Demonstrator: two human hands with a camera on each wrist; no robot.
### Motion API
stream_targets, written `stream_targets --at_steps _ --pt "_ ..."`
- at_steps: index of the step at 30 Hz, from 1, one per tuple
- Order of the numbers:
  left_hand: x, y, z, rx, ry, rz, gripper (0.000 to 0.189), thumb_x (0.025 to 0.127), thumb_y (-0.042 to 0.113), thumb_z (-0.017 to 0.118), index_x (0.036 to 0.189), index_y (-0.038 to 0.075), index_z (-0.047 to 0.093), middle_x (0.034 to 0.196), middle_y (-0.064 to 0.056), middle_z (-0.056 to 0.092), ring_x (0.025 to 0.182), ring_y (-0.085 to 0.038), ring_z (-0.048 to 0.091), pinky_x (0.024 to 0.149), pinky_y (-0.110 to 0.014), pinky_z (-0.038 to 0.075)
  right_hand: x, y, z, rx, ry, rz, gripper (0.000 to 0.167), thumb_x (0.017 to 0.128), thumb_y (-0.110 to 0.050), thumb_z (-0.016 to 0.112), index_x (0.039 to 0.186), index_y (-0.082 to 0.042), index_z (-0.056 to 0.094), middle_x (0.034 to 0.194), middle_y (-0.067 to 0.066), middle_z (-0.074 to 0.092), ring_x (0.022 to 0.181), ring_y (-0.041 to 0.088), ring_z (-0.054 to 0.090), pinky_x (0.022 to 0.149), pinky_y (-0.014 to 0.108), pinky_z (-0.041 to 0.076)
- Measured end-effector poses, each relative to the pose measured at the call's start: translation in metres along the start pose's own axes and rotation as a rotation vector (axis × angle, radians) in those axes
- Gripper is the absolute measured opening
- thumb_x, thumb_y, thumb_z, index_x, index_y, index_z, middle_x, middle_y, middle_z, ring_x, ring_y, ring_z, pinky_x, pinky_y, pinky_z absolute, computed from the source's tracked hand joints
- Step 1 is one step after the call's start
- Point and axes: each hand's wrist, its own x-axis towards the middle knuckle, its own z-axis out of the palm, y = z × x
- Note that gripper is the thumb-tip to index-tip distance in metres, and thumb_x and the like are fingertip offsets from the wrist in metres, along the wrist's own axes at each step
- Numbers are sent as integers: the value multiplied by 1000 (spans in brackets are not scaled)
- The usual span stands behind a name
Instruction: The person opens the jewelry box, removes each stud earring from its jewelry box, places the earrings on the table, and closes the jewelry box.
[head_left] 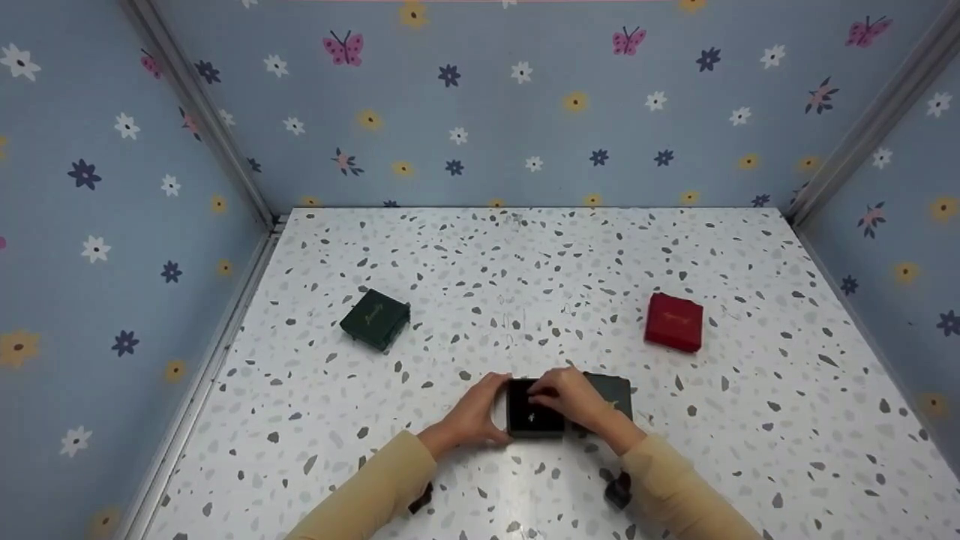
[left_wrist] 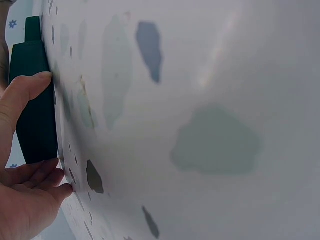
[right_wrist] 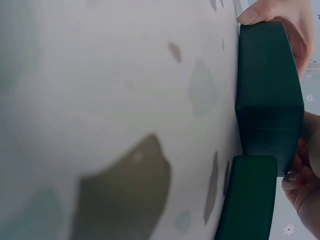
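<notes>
A dark green jewelry box [head_left: 535, 433] lies uncovered on the table, its black inside facing up. My left hand [head_left: 474, 414] grips its left side, with the thumb on the near edge and the fingers at the far edge. Over the box is my right hand [head_left: 571, 397], its fingertips drawn together at the black inside; anything between them is too small to make out. A tiny shiny piece of jewelry [head_left: 532, 418] shows in the box just below those fingertips. The green lid [head_left: 611, 390] with gold lettering lies right of the box, partly under my right hand.
Farther back on the left sits a closed green box [head_left: 375, 319]; a closed red box [head_left: 674, 322] stands at the right. The speckled white table [head_left: 517, 292] is bounded by flowered blue panels at the back and both sides.
</notes>
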Motion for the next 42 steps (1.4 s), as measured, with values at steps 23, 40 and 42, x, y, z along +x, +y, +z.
stream_targets --at_steps 23,40,42 --pt "-1 1 -1 5 -14 -16 92 50 14 83 127 -4 36 117 -9 45 109 -19 44 98 -27 31 1 -3 2 -76 3 -2 5 75 -12 68 76 -8 70 72 -1 64 68 11 59 63 23 48" --pt "0 0 0 -1 -15 -13 92 49 14 82 127 -3 36 116 -8 46 108 -19 45 98 -27 31 -1 -6 2 -81 14 43 6 77 -14 67 78 -9 70 73 -1 63 69 11 58 65 24 48" --pt "0 0 0 -3 -13 -17 92 49 14 82 127 -3 36 116 -8 46 108 -19 44 98 -27 30 -1 -7 2 -82 14 46 5 76 -13 67 79 -9 70 73 -1 63 69 12 58 65 24 48"
